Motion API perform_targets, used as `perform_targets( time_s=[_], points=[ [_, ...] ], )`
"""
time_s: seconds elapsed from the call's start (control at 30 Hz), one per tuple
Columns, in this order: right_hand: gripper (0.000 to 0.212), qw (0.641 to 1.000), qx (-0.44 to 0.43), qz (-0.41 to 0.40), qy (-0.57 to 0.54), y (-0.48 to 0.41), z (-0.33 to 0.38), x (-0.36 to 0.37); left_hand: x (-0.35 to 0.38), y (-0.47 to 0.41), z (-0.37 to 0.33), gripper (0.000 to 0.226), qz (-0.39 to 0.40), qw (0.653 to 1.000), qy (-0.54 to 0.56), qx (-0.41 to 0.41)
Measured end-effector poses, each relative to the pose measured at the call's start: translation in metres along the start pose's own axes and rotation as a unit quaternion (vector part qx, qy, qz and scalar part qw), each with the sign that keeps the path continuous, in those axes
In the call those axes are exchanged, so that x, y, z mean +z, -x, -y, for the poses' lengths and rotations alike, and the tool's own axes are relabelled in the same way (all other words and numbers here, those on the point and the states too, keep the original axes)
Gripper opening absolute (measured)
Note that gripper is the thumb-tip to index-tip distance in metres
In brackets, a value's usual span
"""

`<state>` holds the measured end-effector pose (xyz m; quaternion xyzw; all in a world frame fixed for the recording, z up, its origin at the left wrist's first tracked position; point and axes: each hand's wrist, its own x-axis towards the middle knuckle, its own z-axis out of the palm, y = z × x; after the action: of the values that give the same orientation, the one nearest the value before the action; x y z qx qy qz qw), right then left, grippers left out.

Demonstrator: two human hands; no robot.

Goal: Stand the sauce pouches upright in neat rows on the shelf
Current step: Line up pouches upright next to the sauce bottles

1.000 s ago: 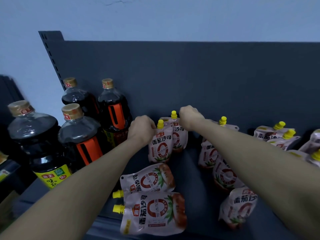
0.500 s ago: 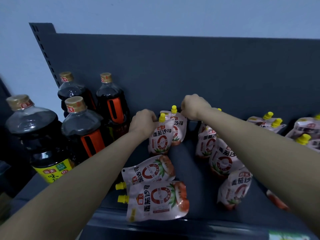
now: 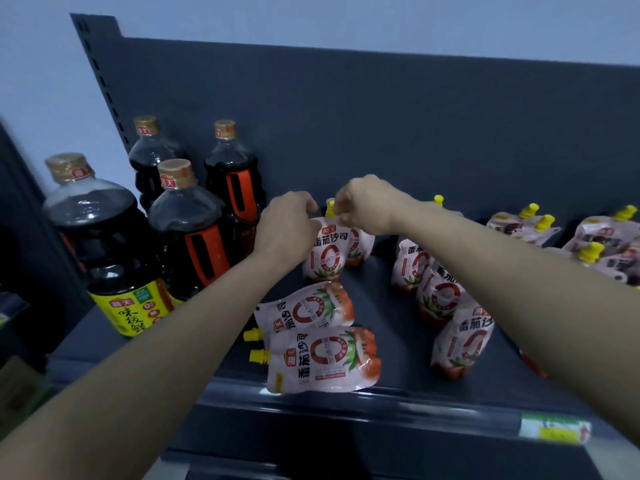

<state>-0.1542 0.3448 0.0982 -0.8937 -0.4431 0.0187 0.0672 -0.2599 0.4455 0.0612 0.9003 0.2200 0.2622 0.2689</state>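
Observation:
A white and red tomato sauce pouch [image 3: 325,252] with a yellow cap stands upright on the dark shelf [image 3: 388,306]. My left hand [image 3: 285,226] pinches its top left corner. My right hand [image 3: 369,206] pinches its top right edge by the cap. A second upright pouch [image 3: 360,242] stands right behind it, mostly hidden. Two pouches lie flat in front: one [image 3: 306,310] and a nearer one [image 3: 323,360] at the shelf's front edge. A row of three upright pouches [image 3: 440,296] runs under my right forearm.
Several large dark soy sauce bottles [image 3: 190,223] stand at the left, close to my left hand. More pouches [image 3: 595,240] lie in a loose pile at the far right. The shelf's back panel [image 3: 381,126] rises behind. A green price tag [image 3: 554,433] sits on the front rail.
My right hand has moved left from the rear pouch to the front upright pouch, so both hands now hold its top. The camera has shifted slightly.

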Motion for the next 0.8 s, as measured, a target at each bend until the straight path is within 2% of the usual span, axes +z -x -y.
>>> perform_targets(
  time_s=[0.17,0.4,0.57,0.67,0.8],
  points=[
    [0.025,0.994,-0.091,0.048,0.026,-0.003,0.023,0.006,-0.011,0.024,0.004,0.024,-0.018,0.999,-0.023,-0.033],
    [0.030,0.965,-0.201,0.156,0.068,-0.005,0.040,0.036,-0.004,0.071,0.009,0.022,-0.018,0.982,-0.068,-0.175],
    [0.029,0.940,-0.268,0.194,0.083,-0.009,0.049,0.066,0.014,0.111,0.021,0.007,-0.001,0.951,-0.101,-0.291],
    [0.035,0.923,-0.288,0.228,0.111,-0.016,0.056,0.088,0.024,0.131,0.031,0.021,0.008,0.923,-0.089,-0.375],
    [0.048,0.904,-0.311,0.247,0.157,-0.028,0.064,0.113,0.034,0.143,0.040,0.025,0.022,0.896,-0.056,-0.439]
  ],
)
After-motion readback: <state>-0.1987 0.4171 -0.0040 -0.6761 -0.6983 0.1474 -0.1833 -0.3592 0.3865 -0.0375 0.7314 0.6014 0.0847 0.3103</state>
